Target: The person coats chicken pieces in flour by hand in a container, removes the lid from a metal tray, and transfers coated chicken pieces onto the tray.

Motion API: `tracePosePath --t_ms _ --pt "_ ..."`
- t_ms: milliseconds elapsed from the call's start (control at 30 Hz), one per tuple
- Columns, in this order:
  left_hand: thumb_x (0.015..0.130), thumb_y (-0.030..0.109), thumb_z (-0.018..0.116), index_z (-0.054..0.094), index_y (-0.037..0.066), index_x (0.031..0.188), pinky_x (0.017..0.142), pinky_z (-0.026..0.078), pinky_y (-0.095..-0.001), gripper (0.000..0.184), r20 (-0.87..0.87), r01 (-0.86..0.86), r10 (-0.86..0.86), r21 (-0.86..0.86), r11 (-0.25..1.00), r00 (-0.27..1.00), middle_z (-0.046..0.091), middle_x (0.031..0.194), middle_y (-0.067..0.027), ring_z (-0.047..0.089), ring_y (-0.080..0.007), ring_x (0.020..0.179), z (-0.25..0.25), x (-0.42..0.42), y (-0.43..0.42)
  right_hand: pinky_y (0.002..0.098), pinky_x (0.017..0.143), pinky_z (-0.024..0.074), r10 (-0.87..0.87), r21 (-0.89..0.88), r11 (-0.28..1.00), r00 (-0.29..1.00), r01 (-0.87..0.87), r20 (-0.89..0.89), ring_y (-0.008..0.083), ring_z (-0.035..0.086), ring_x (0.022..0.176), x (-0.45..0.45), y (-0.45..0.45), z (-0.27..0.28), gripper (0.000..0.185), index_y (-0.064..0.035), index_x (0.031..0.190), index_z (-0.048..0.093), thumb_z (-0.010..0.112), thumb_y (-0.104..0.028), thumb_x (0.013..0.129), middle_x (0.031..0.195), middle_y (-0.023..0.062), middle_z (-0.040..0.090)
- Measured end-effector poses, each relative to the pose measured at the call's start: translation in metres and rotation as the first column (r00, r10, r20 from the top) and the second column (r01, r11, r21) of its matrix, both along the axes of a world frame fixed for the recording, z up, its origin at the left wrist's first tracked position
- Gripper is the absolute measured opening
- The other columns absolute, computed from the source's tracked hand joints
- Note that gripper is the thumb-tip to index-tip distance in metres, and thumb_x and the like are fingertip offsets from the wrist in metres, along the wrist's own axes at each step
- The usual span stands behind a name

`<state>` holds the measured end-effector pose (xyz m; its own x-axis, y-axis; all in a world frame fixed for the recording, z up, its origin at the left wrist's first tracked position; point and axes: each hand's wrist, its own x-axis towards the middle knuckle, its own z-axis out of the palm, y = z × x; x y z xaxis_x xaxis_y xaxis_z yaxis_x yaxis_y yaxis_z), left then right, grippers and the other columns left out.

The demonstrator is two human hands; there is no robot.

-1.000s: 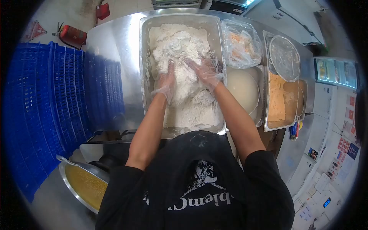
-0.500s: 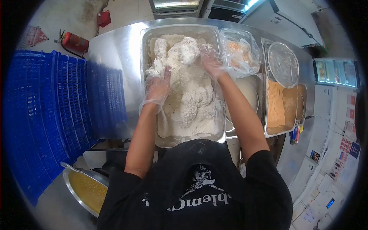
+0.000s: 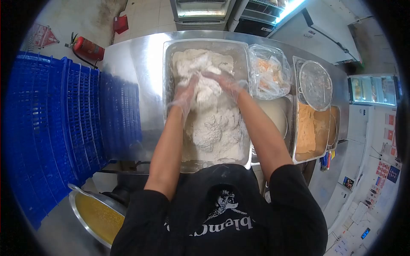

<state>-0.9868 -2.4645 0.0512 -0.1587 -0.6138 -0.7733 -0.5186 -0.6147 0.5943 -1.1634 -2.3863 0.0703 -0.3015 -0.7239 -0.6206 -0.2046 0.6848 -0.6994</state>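
A steel pan (image 3: 167, 102) full of white flour (image 3: 222, 151) lies in front of me. Flour-coated pieces (image 3: 207, 91), whose kind I cannot make out under the coating, are heaped in its upper middle. My left hand (image 3: 186, 93), in a clear plastic glove, presses against the left side of this heap with fingers stretched. From the right, my gloved right hand (image 3: 227, 84) reaches over the heap, its fingers extended and lightly blurred. Flour hides some fingertips. Nearer me in the pan sits a lumpy mound (image 3: 209, 134) covered in flour.
Right of the pan are a clear plastic bag (image 3: 269, 70) with pale orange contents, a pan of orange powder (image 3: 306, 132) and a round sieve (image 3: 316, 85). Blue crates (image 3: 81, 115) stand at the left. A bowl of yellow liquid (image 3: 98, 217) is at lower left.
Both hands have moved inward from the pan's two sides and come together at the heap. The coated pieces have been pushed together, and a long piece at upper left no longer shows.
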Motion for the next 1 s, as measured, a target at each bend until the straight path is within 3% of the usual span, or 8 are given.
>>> tracePosePath --t_ms 200,267,433,500,567,733,833,1000 --pt "0.097 0.057 0.061 0.039 -0.001 0.155 0.121 0.031 -0.0429 0.085 -0.169 0.083 -0.056 0.158 0.984 0.984 0.038 0.161 -0.0199 0.039 -0.0334 0.147 0.034 0.031 0.042 0.0512 0.124 0.0218 -0.289 0.025 0.952 0.870 0.305 0.400 0.0385 0.025 0.153 0.006 0.037 -0.004 0.106 -0.0073 0.163 0.024 0.046 -0.080 0.089 0.167 0.0244 0.022" --pt "0.098 0.057 0.058 0.036 -0.001 0.156 0.123 0.028 -0.0418 0.085 -0.497 -0.054 0.160 0.220 0.974 0.853 0.035 0.163 -0.0203 0.035 -0.0347 0.150 0.047 0.038 0.044 0.0540 0.124 0.0191 -0.261 0.017 0.961 0.880 0.277 0.396 0.0382 0.023 0.154 -0.001 0.044 -0.009 0.103 -0.0084 0.163 0.023 0.042 -0.079 0.091 0.167 0.0237 0.021" --pt "0.096 0.064 0.057 0.033 -0.002 0.157 0.118 0.036 -0.0411 0.094 -0.009 0.173 -0.173 0.023 0.985 0.985 0.043 0.155 -0.0248 0.045 -0.0366 0.142 0.068 0.041 0.032 0.0596 0.124 0.0136 -0.188 -0.023 0.977 0.906 0.212 0.380 0.0374 0.020 0.156 -0.014 0.051 -0.020 0.097 -0.0108 0.164 0.023 0.032 -0.079 0.095 0.168 0.0223 0.019" --pt "0.093 0.070 0.057 0.033 -0.004 0.156 0.113 0.043 -0.0415 0.100 0.273 0.296 -0.283 -0.008 0.955 0.919 0.053 0.147 -0.0262 0.054 -0.0372 0.135 0.049 0.039 0.034 0.0489 0.118 0.0339 -0.121 -0.156 0.978 0.988 0.136 0.099 0.0343 0.043 0.143 -0.014 0.049 -0.015 0.088 -0.0064 0.158 0.034 0.042 -0.071 0.098 0.158 0.0195 0.040" --pt "0.094 0.071 0.054 0.025 0.003 0.161 0.116 0.040 -0.0438 0.100 0.233 0.304 -0.209 -0.524 0.796 0.950 0.047 0.151 -0.0296 0.048 -0.0405 0.140 0.030 0.039 0.042 0.0458 0.119 0.0356 -0.030 -0.064 0.998 0.965 0.014 -0.262 0.0337 0.045 0.142 -0.009 0.035 0.013 0.087 -0.0051 0.157 0.035 0.044 -0.069 0.099 0.157 0.0182 0.042" --pt "0.098 0.068 0.050 0.021 0.015 0.164 0.120 0.034 -0.0450 0.090 0.165 0.239 -0.190 -0.364 0.900 0.968 0.038 0.158 -0.0272 0.040 -0.0418 0.146 0.022 0.011 0.013 0.0453 0.119 0.0369 0.119 0.003 0.989 0.777 -0.149 -0.618 0.0344 0.041 0.144 -0.041 -0.014 -0.072 0.093 -0.0049 0.159 0.031 0.055 -0.067 0.094 0.161 0.0192 0.037" --pt "0.097 0.070 0.050 0.023 0.015 0.164 0.119 0.035 -0.0433 0.091 -0.048 0.043 -0.062 -0.319 0.947 0.997 0.036 0.161 -0.0243 0.040 -0.0398 0.146 -0.018 0.001 -0.014 0.0448 0.120 0.0334 -0.238 -0.156 0.960 0.971 0.234 -0.003 0.0404 0.042 0.144 -0.010 -0.023 -0.052 0.087 -0.0014 0.156 0.036 0.058 -0.058 0.094 0.156 0.0236 0.044" --pt "0.085 0.083 0.053 0.027 0.007 0.162 0.121 0.032 -0.0488 0.111 -0.160 0.116 -0.115 -0.002 0.993 0.980 0.037 0.161 -0.0243 0.033 -0.0382 0.150 -0.003 0.006 0.016 0.0409 0.113 0.0451 -0.016 -0.150 0.988 1.000 0.017 0.006 0.0335 0.042 0.144 -0.011 -0.012 -0.060 0.086 -0.0126 0.160 0.032 0.070 -0.051 0.093 0.159 0.0192 0.039"
